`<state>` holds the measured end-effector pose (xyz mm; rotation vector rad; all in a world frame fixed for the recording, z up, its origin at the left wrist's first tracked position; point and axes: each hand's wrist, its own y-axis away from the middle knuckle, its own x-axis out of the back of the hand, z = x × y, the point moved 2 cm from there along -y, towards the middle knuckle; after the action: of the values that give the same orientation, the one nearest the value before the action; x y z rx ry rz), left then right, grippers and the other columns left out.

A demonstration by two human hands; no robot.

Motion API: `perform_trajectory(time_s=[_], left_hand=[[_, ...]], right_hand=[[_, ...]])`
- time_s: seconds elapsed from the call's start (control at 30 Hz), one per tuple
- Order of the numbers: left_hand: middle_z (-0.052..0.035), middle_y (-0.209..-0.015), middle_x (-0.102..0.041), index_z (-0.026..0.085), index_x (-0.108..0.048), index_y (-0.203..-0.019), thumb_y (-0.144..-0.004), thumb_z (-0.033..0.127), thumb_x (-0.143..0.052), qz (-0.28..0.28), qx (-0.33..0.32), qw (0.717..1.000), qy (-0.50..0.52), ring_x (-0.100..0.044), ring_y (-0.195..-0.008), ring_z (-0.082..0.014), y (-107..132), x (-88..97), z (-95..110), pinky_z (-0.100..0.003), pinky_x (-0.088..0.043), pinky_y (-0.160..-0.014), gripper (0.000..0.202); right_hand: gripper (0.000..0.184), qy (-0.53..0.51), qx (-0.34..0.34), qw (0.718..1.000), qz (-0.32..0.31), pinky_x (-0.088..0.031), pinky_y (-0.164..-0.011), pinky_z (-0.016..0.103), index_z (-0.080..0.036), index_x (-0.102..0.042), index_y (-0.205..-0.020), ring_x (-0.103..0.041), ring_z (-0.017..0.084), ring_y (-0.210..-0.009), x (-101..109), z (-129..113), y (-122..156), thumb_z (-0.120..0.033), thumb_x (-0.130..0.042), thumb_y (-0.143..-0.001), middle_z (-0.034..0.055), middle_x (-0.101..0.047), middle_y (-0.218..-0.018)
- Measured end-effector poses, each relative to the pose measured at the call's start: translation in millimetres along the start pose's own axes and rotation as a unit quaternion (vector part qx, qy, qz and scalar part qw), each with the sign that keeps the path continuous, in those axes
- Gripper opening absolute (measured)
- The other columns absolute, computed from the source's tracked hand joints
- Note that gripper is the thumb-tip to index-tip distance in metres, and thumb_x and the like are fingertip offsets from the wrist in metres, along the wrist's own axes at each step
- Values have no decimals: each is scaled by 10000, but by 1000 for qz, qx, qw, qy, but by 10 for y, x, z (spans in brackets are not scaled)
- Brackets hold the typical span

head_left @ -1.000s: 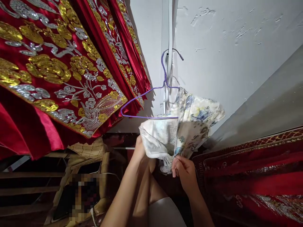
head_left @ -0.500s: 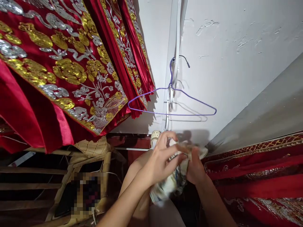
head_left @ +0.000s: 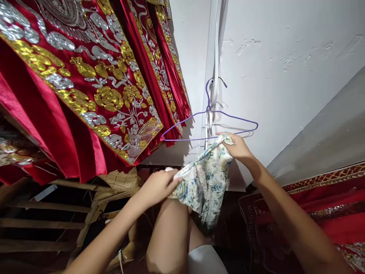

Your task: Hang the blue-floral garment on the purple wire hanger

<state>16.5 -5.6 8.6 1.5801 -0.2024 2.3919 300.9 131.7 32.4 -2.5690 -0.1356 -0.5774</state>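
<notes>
A small floral cloth, white with blue and green flowers, hangs stretched between my two hands. My left hand pinches its lower left edge. My right hand grips its upper corner, raised close under the bottom bar of a purple wire hanger. The hanger hangs bare from a white pipe on the white wall. The cloth's loose part droops over my bare knees.
Red garments with gold and silver embroidery hang at the upper left. More red embroidered fabric lies at the right. A woven chair and wooden slats are at the lower left. A grey ledge slants at the right.
The cloth came off the hanger, was bunched in both hands low down, and is now spread out with my right hand lifted toward the hanger's bar.
</notes>
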Motion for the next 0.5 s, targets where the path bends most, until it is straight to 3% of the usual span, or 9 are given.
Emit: perform_trajectory(time_s=[0.1,0.23,0.4,0.5], left_hand=[[-95,-813,-682,216,-609,-805,-966,396,-449,52,27,997,-55,-659,-765,-262,-154,201,-299,-349,-487,-736,290],[-171,-1156,-692,212,-597,-819,-885,367,-516,145,-7,989,-35,-660,-1099,-321,-398,389,-469,-439,-508,-995,187],[-172,-1496,-534,225,-488,-741,-877,289,-491,248,-66,966,38,-488,-1393,-340,-605,566,-140,-506,-374,-1174,150],[-150,-1332,-637,209,-540,-824,-864,244,-506,287,-107,944,125,-592,-1229,-295,-734,640,95,-446,-453,-1061,63]], right_hand=[[154,4,-25,1000,-13,-504,-745,329,-168,-719,-824,-672,251,-814,-22,178,-1,-274,-633,-753,49,-724,-778],[181,-21,-23,999,-14,-466,-686,281,-159,-718,-864,-638,227,-805,79,103,164,-240,-678,-707,34,-704,-765],[127,6,-54,998,14,-413,-608,267,-163,-660,-741,-583,187,-701,67,-50,302,-285,-636,-763,25,-661,-715],[134,6,-82,997,5,-423,-583,280,-176,-688,-784,-592,198,-675,42,-81,407,-288,-615,-784,30,-676,-722]])
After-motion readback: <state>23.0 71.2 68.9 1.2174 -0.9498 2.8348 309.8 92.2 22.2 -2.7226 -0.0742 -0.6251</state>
